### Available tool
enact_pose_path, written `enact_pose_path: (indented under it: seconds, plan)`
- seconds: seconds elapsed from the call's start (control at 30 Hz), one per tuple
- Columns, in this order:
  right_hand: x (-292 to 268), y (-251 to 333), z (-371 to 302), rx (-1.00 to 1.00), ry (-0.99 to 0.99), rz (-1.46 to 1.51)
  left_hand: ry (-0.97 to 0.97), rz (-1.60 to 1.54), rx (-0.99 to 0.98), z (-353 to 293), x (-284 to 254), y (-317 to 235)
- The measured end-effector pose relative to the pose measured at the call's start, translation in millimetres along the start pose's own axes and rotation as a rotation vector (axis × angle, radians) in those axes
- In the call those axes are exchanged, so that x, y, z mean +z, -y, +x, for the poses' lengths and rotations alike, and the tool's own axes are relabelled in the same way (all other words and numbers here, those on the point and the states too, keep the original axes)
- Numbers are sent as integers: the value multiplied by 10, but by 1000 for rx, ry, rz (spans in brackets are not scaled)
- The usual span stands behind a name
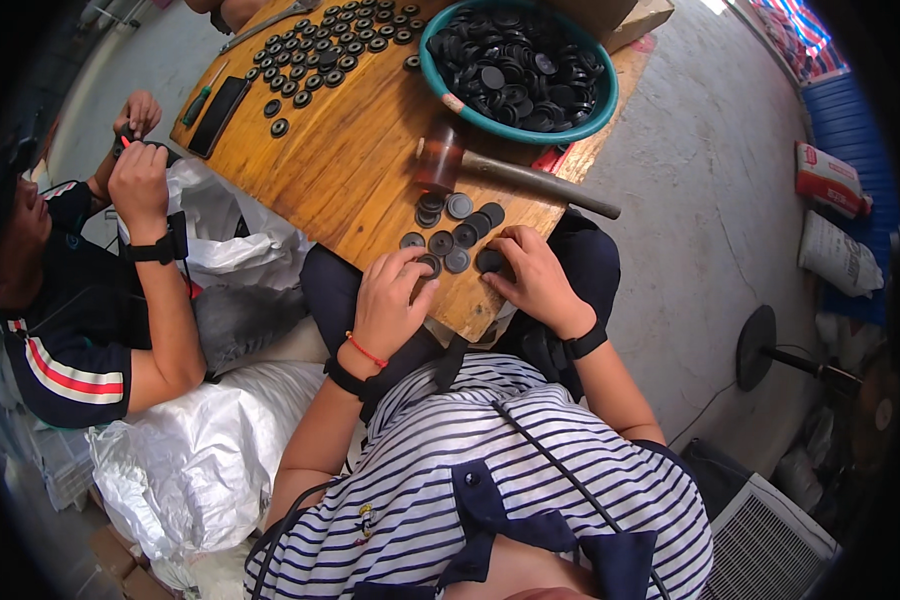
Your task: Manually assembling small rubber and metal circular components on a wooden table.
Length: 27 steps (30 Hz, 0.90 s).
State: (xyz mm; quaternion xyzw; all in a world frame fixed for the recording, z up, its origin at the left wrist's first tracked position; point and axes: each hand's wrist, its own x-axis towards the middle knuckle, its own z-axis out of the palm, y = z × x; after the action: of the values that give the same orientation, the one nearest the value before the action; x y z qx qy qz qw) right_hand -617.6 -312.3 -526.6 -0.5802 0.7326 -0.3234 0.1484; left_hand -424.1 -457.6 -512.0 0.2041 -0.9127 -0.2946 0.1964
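At the near corner of the wooden table, my left hand has its thumb and fingers closed around a round black disc. My right hand grips another black disc by its edge, to the right of the first. Just beyond my fingers lie several loose black discs, some overlapping. A mallet with a brown, partly see-through head and a grey handle rests past them, its handle sticking out over the table's right edge.
A teal basin heaped with black discs stands at the far right of the table. Several ringed discs cover its far left, near a dark oblong block and a screwdriver. A co-worker sits at left.
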Motion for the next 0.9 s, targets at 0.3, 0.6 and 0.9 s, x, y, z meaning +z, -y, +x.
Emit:
enact_pose_path:
  seconds: [0.3,0.6,0.9]
  plan:
    - [-11,28,-16,-135,74,-81,98,53,127,-101,129,-12]
    - [-321,88,83,-58,200,73,25,119,110,113,425,-35]
    - [-1064,-91,460,174,23,15,-2,-43,-38,106,382,-1]
